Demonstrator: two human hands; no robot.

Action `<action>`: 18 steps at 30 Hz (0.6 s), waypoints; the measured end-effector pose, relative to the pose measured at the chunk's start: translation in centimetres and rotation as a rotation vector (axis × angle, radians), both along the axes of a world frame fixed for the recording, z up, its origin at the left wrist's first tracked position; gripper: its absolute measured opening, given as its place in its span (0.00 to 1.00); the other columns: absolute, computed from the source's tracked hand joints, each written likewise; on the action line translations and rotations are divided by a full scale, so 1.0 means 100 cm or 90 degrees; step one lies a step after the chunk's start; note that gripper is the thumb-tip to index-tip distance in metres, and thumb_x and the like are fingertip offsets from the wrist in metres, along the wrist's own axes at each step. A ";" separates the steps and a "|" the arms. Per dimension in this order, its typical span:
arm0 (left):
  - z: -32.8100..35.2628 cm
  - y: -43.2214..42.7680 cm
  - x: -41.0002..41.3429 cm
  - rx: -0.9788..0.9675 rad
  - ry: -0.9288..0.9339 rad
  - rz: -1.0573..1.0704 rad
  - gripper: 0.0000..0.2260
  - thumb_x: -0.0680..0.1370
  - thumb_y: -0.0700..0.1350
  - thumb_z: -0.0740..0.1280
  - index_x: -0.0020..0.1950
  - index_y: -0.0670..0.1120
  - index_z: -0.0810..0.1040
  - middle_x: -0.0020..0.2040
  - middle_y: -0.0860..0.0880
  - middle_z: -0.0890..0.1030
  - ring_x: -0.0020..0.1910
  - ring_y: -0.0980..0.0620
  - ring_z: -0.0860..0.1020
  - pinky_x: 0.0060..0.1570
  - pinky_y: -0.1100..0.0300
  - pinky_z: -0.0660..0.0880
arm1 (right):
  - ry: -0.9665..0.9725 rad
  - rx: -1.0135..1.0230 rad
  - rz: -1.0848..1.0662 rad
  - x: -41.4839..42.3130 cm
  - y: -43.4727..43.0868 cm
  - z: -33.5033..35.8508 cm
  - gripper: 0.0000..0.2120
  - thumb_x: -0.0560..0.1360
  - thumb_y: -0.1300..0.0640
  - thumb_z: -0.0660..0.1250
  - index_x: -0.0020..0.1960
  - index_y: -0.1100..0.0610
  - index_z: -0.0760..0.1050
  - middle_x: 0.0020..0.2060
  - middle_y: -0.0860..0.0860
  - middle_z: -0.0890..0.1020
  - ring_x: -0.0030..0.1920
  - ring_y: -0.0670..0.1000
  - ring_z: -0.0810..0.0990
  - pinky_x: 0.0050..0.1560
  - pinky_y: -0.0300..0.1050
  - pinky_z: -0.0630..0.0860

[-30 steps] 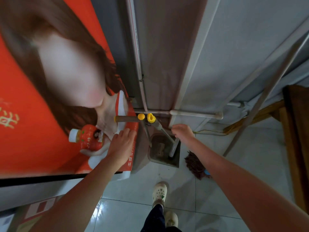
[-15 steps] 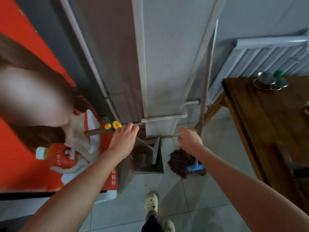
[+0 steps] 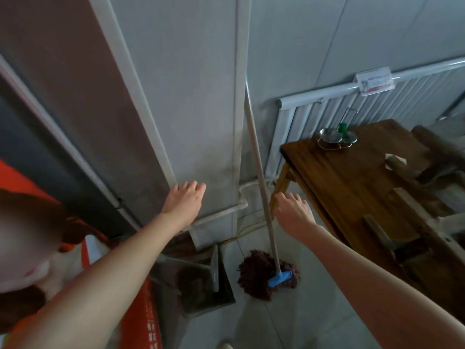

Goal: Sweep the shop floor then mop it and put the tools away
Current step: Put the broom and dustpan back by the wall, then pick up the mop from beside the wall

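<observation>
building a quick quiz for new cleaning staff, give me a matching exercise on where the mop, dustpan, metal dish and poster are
Things:
1 mop
2 dustpan
3 metal dish
4 poster

Places:
a on the table
b far left of the view
c handle leaning on the wall
d on the floor, just left of the mop head

Pairs: 1-c, 2-d, 3-a, 4-b

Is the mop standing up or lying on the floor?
Standing: the mop leans against the wall, its head resting on the floor.
</observation>
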State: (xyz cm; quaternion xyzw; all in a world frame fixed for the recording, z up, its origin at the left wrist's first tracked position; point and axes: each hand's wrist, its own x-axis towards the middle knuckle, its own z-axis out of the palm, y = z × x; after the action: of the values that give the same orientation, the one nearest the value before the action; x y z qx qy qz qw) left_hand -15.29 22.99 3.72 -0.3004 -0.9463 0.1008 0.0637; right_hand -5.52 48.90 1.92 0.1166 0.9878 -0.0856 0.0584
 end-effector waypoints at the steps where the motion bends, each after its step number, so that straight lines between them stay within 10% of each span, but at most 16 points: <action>1: 0.004 0.006 -0.007 0.000 0.007 -0.008 0.08 0.73 0.41 0.66 0.52 0.46 0.74 0.46 0.46 0.79 0.47 0.44 0.79 0.45 0.52 0.72 | 0.006 0.000 -0.007 -0.004 0.005 0.004 0.17 0.77 0.58 0.58 0.66 0.57 0.69 0.61 0.55 0.75 0.64 0.57 0.71 0.64 0.52 0.68; 18: 0.012 0.084 -0.112 -0.033 0.034 0.072 0.07 0.74 0.40 0.64 0.52 0.46 0.73 0.48 0.45 0.78 0.50 0.43 0.78 0.47 0.52 0.70 | 0.049 -0.168 -0.004 -0.146 0.066 -0.002 0.18 0.79 0.53 0.58 0.67 0.57 0.67 0.62 0.56 0.75 0.64 0.58 0.71 0.61 0.52 0.68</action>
State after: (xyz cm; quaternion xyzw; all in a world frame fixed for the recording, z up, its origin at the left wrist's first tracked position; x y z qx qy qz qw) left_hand -26.47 31.34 4.94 -0.2451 -0.9568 0.1368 0.0753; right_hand -20.08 55.51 1.77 0.1075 0.9690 -0.2195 0.0352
